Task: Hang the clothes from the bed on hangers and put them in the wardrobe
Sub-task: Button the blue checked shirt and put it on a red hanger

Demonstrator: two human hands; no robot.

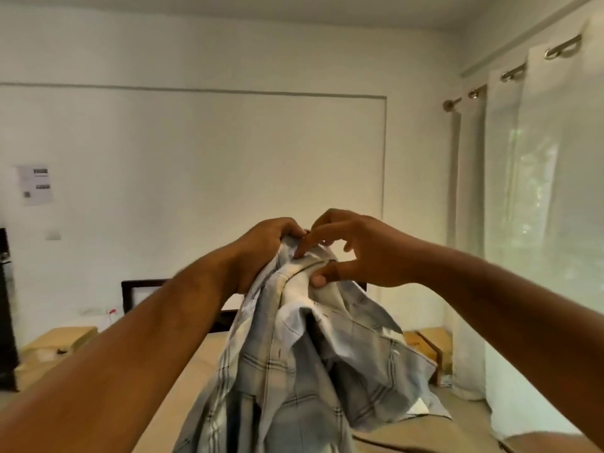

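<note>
Plaid shirt (304,354) hangs in the air above the bed (202,377), held up by its collar end while its lower folds and a sleeve trail down to the mattress. Your left hand (261,253) is curled into a fist round a bunch of cloth at the top, high over the bed and in front of the headboard (140,284). Your right hand (359,250), on the side of the bed nearer the curtain (539,223), pinches the collar edge between thumb (318,279) and forefinger, with the other fingers lifted and spread loose. No hanger shows, and you cannot tell whether one sits inside the cloth; the wardrobe is out of view. The weak point looks to be that right pinch: it takes only a narrow strip of collar, so if you let go with the left to reach for a hanger, the weight would likely pull the cloth free and drop it back in a heap on the bed. The collar is also bunched and twisted, so a hanger pushed in now could catch one shoulder only and leave the garment lopsided. Trailing folds may snag on the bed as you turn away.
</note>
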